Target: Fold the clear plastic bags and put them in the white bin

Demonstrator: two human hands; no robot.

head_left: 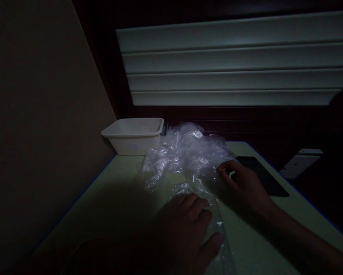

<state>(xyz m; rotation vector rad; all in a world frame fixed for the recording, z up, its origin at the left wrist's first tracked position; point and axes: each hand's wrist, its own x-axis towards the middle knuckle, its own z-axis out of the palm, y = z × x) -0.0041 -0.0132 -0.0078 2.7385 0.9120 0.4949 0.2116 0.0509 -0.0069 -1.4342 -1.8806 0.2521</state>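
Note:
My left hand [188, 225] lies with its palm down and fingers spread on a flattened clear plastic bag [219, 221] on the table. My right hand [246, 185] is closed in a pinch, thumb and forefinger together at the edge of the clear plastic, farther forward and to the right. Beyond both hands a heap of crumpled clear plastic bags [188, 149] spreads across the table. In the dim light I cannot make out where the flattened bag ends and the heap begins.
A white plastic tub [131, 144] stands at the back left, beside the heap. To the right lies a flat dark panel [264, 175]. The pale green table [102, 210] has a blue edge, with a wall on the left. A white object [300, 166] is beyond the right edge.

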